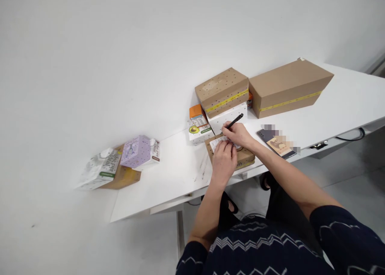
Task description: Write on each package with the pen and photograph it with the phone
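Observation:
My right hand (238,133) is closed around a black pen (235,121), its lower end down at a white paper label (214,143). The label lies on top of a small brown cardboard box (247,157) near the table's front edge. My left hand (224,160) rests on the box and label with its fingers stretched out, holding nothing. Part of the label is hidden under my hands, and any writing on it is too small to read. Just behind my hands stands a white dotted box (218,121).
On the white table (168,166), a dotted brown box (222,88) sits on the white one. A large cardboard box (288,86) stands at right, a phone (276,141) before it. An avocado-printed box (198,133) and a purple box (135,151) are further left.

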{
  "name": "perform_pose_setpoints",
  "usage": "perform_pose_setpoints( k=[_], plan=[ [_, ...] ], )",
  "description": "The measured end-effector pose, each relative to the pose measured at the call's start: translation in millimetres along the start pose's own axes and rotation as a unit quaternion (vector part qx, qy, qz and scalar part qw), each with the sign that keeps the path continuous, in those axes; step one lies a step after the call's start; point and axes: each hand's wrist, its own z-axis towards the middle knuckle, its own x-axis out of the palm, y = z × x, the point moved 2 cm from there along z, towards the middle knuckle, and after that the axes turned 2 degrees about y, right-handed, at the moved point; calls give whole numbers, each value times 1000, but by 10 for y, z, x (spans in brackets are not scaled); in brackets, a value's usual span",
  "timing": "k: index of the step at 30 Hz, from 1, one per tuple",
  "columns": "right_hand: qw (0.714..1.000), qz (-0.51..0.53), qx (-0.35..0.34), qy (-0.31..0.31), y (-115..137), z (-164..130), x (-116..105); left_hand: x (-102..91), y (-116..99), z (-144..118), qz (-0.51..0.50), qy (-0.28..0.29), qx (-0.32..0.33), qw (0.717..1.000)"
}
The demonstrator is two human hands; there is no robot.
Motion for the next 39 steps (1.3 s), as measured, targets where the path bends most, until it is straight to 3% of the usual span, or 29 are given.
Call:
perform_pose_setpoints(
  k=[13, 33, 39],
  plan=[
    [997, -66, -30, 10, -23, 29, 12, -5, 0, 2, 9, -7, 6, 1000],
    [996, -78, -37, 15, -29, 38, 19, -5, -6, 3, 23, -13, 11, 1000],
    [999, -13, -19, -43, -7, 6, -27, -7, -14, 11, 32, -10, 12, 999]
  ],
)
